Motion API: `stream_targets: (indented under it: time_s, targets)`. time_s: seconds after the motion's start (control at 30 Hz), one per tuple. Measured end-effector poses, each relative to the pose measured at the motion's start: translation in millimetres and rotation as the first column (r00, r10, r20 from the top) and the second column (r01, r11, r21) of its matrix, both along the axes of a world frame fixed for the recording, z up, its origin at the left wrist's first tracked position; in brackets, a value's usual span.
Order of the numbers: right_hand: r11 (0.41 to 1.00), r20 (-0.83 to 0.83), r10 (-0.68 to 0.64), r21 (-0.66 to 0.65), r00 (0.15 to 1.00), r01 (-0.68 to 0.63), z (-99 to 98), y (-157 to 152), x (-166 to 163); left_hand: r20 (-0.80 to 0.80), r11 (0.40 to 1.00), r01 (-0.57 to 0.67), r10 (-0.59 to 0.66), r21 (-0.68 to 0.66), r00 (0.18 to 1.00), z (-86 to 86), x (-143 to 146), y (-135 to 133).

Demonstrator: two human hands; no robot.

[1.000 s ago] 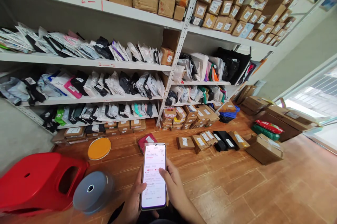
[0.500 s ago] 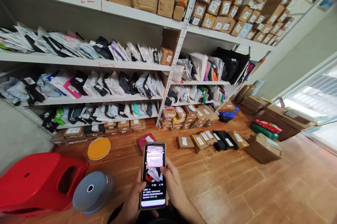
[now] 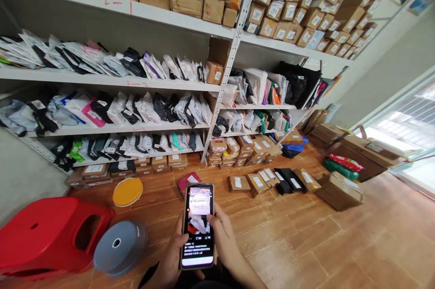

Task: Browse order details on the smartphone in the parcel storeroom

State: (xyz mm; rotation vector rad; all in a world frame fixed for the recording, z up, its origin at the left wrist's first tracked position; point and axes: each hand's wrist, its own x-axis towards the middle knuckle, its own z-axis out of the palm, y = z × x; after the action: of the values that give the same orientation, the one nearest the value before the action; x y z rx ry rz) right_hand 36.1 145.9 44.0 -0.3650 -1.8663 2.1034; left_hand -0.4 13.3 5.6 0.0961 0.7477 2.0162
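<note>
A black smartphone (image 3: pixel 198 225) stands upright low in the middle of the view, its screen showing a photo of a parcel label with text below. My left hand (image 3: pixel 171 257) wraps round its left edge and back. My right hand (image 3: pixel 220 234) grips the right edge, thumb resting on the screen. Just beyond the phone a dark red parcel (image 3: pixel 186 180) with a white label lies on the wooden floor.
White shelving (image 3: pixel 112 81) packed with bagged parcels and boxes fills the wall ahead. Rows of small cardboard boxes (image 3: pixel 258 182) lie on the floor. A red plastic stool (image 3: pixel 47 232), a grey round lid (image 3: pixel 117 246) and an orange disc (image 3: pixel 128 191) sit left. Larger cartons (image 3: pixel 341 191) stand right.
The phone screen switched from a bright white page to a darker view with a parcel photo. My right thumb shifted slightly on the screen. Both hands stayed in place.
</note>
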Motion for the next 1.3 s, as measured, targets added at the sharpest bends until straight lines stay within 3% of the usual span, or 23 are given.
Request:
stream_targets:
  time_s: [0.2,0.5,0.8,1.07,1.2,1.3]
  targets:
    - [1.000,-0.008,0.002,-0.005,1.000,-0.002,0.3,0,0,0.005,1.000,-0.012,0.012,0.000,1.000,-1.4,1,1]
    - [1.000,-0.013,0.007,-0.004,1.000,-0.007,-1.6,0,2,0.039,0.996,-0.014,0.011,0.088,0.999,-33.2,3,6]
    - [1.000,-0.002,-0.001,-0.005,1.000,0.001,-0.5,-2,3,0.008,1.000,-0.025,0.025,-0.013,1.000,-6.5,4,-2]
    - [0.999,-0.030,0.021,0.042,0.999,-0.020,-3.5,-1,5,0.011,1.000,-0.017,0.017,0.001,1.000,-5.2,5,-2]
    - [0.981,-0.131,-0.029,0.186,0.991,0.053,-11.7,0,7,0.004,0.998,-0.062,0.062,-0.008,0.998,-3.6,7,-1]
    - [0.901,-0.214,-0.014,0.421,0.977,0.105,-10.0,2,9,-0.020,0.996,-0.080,0.080,-0.030,0.997,-2.7,8,0]
